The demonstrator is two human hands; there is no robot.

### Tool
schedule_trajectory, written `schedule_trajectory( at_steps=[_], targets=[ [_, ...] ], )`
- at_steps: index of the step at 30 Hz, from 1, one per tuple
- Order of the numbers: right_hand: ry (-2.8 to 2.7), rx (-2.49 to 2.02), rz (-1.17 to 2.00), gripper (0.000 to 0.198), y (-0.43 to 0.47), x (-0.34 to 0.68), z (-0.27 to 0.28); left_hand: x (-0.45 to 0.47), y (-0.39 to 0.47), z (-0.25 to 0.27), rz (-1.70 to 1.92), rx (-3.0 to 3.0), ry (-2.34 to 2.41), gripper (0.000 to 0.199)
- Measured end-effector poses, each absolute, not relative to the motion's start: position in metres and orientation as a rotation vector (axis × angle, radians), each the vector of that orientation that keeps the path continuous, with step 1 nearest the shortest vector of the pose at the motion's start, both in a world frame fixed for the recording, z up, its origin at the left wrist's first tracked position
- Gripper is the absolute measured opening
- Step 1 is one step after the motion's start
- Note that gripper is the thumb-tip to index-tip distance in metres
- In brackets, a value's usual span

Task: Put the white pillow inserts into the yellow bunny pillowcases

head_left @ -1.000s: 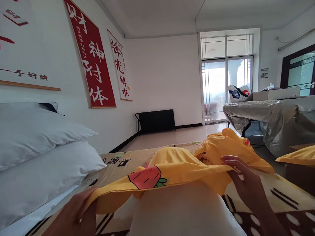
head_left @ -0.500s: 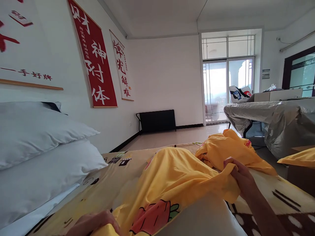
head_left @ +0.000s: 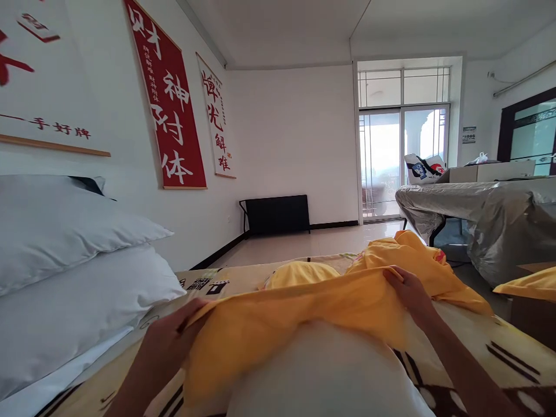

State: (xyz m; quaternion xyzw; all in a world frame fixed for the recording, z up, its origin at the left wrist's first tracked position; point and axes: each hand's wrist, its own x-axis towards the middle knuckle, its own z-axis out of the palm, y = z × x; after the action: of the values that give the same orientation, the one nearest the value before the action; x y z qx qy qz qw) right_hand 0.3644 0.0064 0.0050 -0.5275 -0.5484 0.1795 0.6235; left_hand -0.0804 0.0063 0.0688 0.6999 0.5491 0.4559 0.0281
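Observation:
A yellow pillowcase (head_left: 299,304) is stretched between my two hands, its edge raised across the middle of the view. My left hand (head_left: 171,333) grips the left end of this edge, and my right hand (head_left: 406,289) pinches the right end. Below the lifted cloth lies a white pillow (head_left: 328,373), its near part bare. Part of the yellow cloth covers its far end. Just beyond my right hand, more yellow cloth (head_left: 402,255) lies bunched.
Two white pillows (head_left: 93,284) are stacked at the left on the patterned bedspread (head_left: 200,284). Right of the bed are a yellow item (head_left: 530,284) on a brown box and a plastic-covered table (head_left: 464,200). A black folded frame (head_left: 278,214) stands by the far wall.
My left hand has moved up and forward from the near edge, lifting the pillowcase's edge taut. My right hand has shifted slightly left and up. The printed red fruit is now out of sight.

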Motion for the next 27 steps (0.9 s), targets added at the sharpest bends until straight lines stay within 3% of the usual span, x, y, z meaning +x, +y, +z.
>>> schedule_trajectory(
  at_steps=[3, 8, 11, 17, 22, 27],
  targets=[
    [-1.407, -1.472, 0.132, 0.04, 0.057, 0.369, 0.022, -0.071, 0.07, 0.095, 1.215, 2.413, 1.72, 0.036],
    [-1.503, -1.743, -0.062, 0.027, 0.144, 0.368, 0.045, -0.047, 0.15, 0.11, 0.938, 2.786, 2.081, 0.032],
    [-1.598, -1.913, -0.122, 0.022, 0.183, 0.362, 0.04, -0.038, 0.185, 0.092, 0.878, 2.769, 2.149, 0.032],
    [-1.805, -2.104, -0.233, 0.031, 0.212, 0.343, -0.01, -0.037, 0.237, 0.017, 0.649, 2.516, 2.283, 0.045],
    [-1.951, -2.184, -0.248, 0.033, 0.201, 0.341, -0.044, -0.056, 0.238, -0.021, 0.391, 2.456, 2.263, 0.037],
    [-1.913, -2.206, -0.252, 0.048, 0.14, 0.373, -0.048, -0.1, 0.161, -0.031, 0.305, 2.413, 2.364, 0.03]
  ],
)
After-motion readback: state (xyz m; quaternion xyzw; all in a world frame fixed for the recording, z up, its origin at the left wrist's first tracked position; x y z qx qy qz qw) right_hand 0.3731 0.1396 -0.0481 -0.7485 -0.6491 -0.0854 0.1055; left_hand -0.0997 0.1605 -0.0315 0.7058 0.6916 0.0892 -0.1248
